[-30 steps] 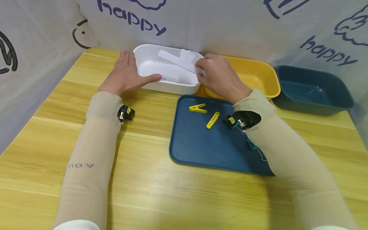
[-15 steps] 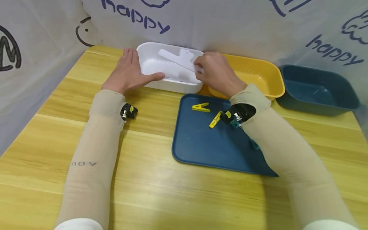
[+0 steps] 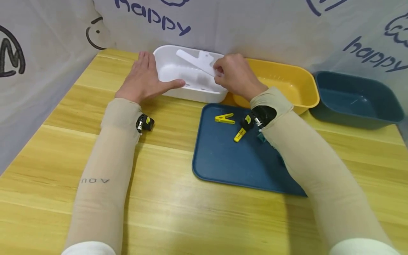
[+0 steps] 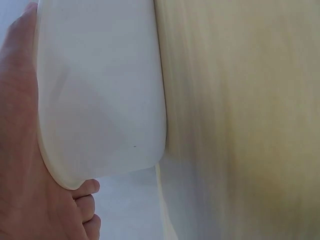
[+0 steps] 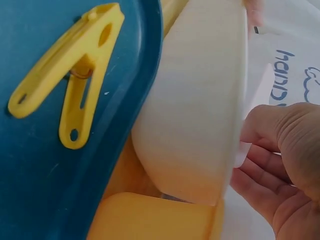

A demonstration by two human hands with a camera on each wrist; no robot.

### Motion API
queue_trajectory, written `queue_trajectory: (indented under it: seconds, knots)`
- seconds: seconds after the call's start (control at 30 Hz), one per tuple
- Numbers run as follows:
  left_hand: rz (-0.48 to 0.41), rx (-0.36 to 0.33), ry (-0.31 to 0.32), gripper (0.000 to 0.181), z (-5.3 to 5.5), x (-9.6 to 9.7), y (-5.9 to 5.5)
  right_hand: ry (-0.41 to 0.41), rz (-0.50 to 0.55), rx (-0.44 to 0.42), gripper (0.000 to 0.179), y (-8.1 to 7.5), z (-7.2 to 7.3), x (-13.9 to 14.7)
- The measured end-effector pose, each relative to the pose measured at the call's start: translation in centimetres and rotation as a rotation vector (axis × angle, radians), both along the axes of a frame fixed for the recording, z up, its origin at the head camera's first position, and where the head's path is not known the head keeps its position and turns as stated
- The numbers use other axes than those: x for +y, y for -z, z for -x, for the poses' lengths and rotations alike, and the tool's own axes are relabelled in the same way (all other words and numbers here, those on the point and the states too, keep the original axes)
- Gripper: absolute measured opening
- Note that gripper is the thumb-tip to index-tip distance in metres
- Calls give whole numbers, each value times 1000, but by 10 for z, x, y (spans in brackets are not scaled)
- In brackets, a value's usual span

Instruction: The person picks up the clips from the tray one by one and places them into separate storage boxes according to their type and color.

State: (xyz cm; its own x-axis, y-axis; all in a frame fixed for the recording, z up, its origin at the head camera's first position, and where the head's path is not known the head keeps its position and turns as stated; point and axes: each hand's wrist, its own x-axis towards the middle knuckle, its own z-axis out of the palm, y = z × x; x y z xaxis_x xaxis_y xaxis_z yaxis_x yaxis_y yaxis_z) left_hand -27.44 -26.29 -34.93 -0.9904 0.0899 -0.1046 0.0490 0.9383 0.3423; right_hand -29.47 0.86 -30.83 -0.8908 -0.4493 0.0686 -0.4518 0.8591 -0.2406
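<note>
A white plastic basin (image 3: pixel 191 95) stands at the back of the table. My left hand (image 3: pixel 141 79) rests on its left end, fingers straight along the outside and thumb stretched over the front rim. My right hand (image 3: pixel 237 75), at the basin's right end, pinches a flat white piece (image 3: pixel 196 63) with a long strip and a notched tab. That piece slants over the basin's inside; its right end is hidden by the fingers. In the right wrist view, thumb (image 5: pixel 262 125) and fingers close on a small white edge beside the basin's rim.
A dark blue tray (image 3: pixel 223 163) in front bears a yellow clothes peg (image 3: pixel 225 118), a second yellow peg (image 3: pixel 239 135) partly hidden, and a teal clip (image 3: pixel 261 137) under the right wrist. A yellow basin (image 3: pixel 306 101) and a dark teal basin (image 3: pixel 353 120) stand to the right.
The right hand has shifted slightly left and back relative to the basin, still pinching the white piece. Its wrist now covers more of the second peg and clips. The left hand keeps its place.
</note>
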Motion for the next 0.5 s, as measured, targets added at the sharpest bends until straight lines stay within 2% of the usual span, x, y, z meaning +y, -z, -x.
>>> queue_trajectory:
  seconds: [0.27,0.5]
  knots:
    - [5,7,-1,140,1,-1,2,-4,-11,-38,40,7,6,-4]
    - [4,8,1,139,1,-1,1,-16,-23,-35,38,12,11,-4]
